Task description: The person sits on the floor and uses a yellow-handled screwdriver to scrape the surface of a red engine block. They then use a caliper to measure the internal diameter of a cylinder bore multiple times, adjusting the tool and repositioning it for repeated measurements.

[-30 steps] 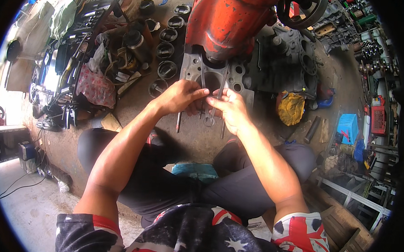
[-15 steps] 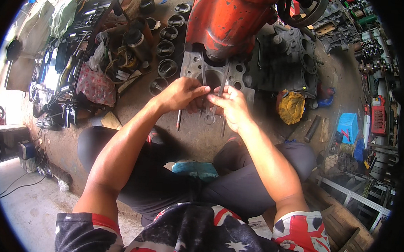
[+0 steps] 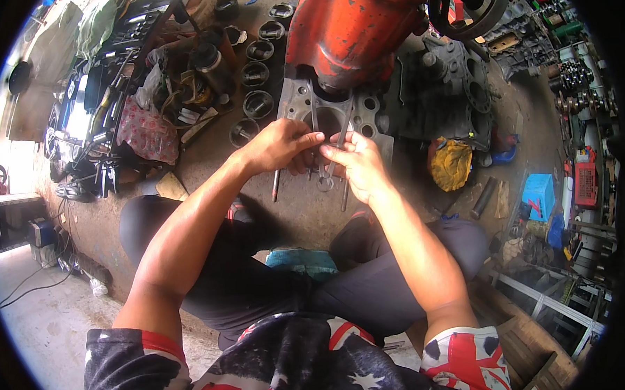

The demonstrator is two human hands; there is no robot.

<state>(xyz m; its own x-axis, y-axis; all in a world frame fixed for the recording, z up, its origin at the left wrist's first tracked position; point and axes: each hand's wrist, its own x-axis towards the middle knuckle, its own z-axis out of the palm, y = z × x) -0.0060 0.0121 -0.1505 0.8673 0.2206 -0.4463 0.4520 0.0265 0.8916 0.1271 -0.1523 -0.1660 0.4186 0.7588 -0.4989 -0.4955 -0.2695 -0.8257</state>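
Note:
Both my hands meet over the near end of a grey metal engine block (image 3: 297,105), just below a big worn red machine (image 3: 347,33). My left hand (image 3: 281,146) has its fingers curled and its thumb pressed inward. Opposite it, my right hand (image 3: 359,168) is pinched, its thumb almost touching the left one. What lies between the fingers is mostly hidden and too small to name. A slim metal piece with a ring-shaped end (image 3: 325,185) hangs below the fingertips. Thin metal bars (image 3: 314,115) run up from the hands toward the machine, beside a dark round bore.
Several pistons (image 3: 258,104) stand in a row to the left of the block. Another dark engine block (image 3: 442,89) lies to the right, near a crumpled yellow bag (image 3: 450,165). Hand tools crowd a bench (image 3: 114,96) at far left. A light blue box (image 3: 538,196) sits at right.

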